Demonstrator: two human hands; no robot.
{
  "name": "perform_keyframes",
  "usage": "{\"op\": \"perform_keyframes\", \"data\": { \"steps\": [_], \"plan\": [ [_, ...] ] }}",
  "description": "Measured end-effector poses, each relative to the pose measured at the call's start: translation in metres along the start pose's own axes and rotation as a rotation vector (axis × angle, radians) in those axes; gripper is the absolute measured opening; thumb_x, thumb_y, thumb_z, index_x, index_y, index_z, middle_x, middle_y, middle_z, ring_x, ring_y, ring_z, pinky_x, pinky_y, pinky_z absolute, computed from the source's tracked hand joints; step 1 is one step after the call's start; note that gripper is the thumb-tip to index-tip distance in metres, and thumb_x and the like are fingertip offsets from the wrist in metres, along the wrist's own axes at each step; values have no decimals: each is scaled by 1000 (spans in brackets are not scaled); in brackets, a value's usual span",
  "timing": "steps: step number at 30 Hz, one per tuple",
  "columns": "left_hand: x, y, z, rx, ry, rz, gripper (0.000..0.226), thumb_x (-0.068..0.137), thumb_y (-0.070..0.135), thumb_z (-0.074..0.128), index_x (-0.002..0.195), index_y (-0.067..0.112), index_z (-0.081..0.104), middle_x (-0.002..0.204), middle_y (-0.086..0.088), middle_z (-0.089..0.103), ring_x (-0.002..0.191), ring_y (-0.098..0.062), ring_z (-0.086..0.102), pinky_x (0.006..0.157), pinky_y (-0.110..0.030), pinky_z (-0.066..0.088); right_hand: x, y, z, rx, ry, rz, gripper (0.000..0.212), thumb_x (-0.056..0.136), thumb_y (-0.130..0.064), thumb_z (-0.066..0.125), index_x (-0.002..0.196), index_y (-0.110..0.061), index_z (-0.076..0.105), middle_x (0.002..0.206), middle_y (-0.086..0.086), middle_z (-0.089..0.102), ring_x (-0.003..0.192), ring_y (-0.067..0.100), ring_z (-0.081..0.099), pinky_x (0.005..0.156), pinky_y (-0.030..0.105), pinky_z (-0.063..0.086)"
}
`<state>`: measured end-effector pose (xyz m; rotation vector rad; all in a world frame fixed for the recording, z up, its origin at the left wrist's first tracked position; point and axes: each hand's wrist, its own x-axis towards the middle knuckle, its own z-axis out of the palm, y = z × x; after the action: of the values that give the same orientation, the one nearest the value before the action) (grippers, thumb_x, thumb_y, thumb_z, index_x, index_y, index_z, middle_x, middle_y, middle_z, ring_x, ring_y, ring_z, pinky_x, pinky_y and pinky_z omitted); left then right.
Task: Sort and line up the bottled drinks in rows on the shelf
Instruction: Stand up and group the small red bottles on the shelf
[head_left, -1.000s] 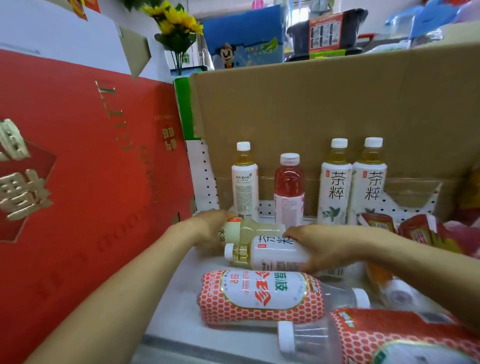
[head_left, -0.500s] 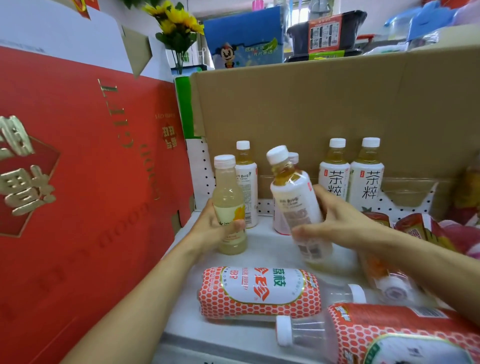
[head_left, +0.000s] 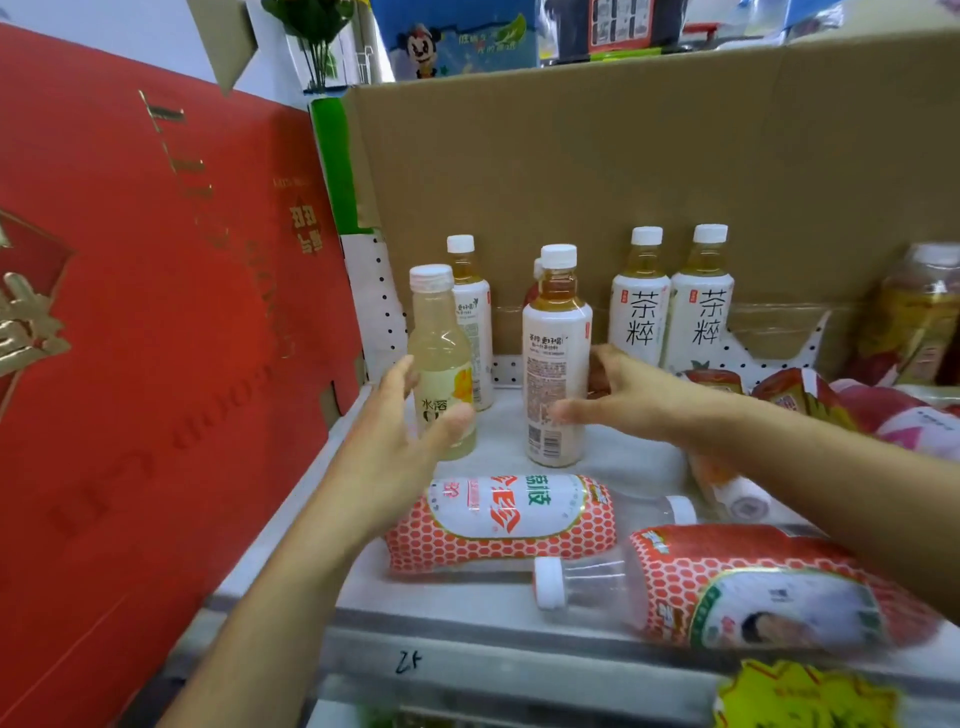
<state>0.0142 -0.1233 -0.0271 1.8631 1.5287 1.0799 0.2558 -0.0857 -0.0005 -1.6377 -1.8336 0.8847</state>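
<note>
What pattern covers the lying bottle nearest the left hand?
Orange-red honeycomb around a white label on the lying bottle; head view.

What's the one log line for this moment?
left hand: open at upright pale yellow bottle | right hand: open at upright tea bottle | red-patterned bottle: lying flat

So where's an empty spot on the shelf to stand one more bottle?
Bare shelf shows between the pale yellow bottle and the front tea bottle, and right of that tea bottle, in front of the two back tea bottles. The front and right are crowded with lying lychee bottles and packets.
</note>
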Motion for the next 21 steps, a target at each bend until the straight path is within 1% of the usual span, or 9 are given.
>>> {"op": "perform_keyframes", "data": {
  "steps": [2,4,5,7,10,13,16,18,21],
  "plan": [
    [-36,11,8,176,-79,134,89,78,75,41,155,39,16,160,20,23,145,0,19,121,-34,20,-32,-1,-9,-151,-31,-13,78,83,-50,69,147,-24,33,145,-1,49,128,17,51,109,41,41],
    [-50,12,14,421,-183,212,88,75,80,30,154,42,20,160,22,20,142,8,5,120,-25,1,-70,0,-19,-299,-109,-81,78,75,-66,59,143,-33,39,139,-10,50,119,6,53,102,32,46],
    [-50,10,15,543,-225,247,87,75,81,28,153,41,24,159,22,22,142,8,6,118,-21,-2,-89,1,-23,-360,-171,-118,77,70,-72,54,138,-38,42,133,-17,51,113,2,55,97,27,48],
    [-44,13,15,662,-277,265,89,72,84,30,149,40,34,155,18,36,142,-2,27,116,-23,14,-120,5,-30,-462,-291,-147,70,66,-77,51,129,-47,45,123,-27,49,105,-3,56,89,21,52],
    [-35,19,13,682,-344,232,93,65,87,38,144,39,43,142,16,52,125,-9,48,103,-30,37,-138,22,-37,-623,-314,-235,63,67,-82,57,120,-51,39,115,-29,43,105,-4,51,92,23,50],
    [-27,26,13,673,-382,168,85,64,82,57,138,41,47,127,22,54,116,-8,52,99,-34,44,-142,32,-35,-733,-273,-266,67,70,-70,70,122,-45,37,117,-24,46,104,-1,49,94,24,46],
    [-21,26,14,737,-405,158,73,71,60,78,135,40,48,122,17,59,109,-9,56,96,-37,48,-143,36,-29,-805,-237,-256,71,73,-60,74,129,-35,37,125,-15,52,103,6,52,91,23,46],
    [-18,24,17,773,-388,153,69,69,51,78,130,39,49,117,16,61,105,-11,58,94,-37,50,-145,38,-26,-810,-197,-275,70,74,-57,75,130,-34,39,123,-13,54,102,8,54,90,24,48],
    [-19,16,21,717,-287,151,68,65,53,78,127,39,53,112,16,64,100,-11,60,89,-37,52,-149,43,-28,-755,-151,-300,67,72,-56,76,126,-36,42,114,-16,54,97,5,55,86,24,50]
  ]
}}
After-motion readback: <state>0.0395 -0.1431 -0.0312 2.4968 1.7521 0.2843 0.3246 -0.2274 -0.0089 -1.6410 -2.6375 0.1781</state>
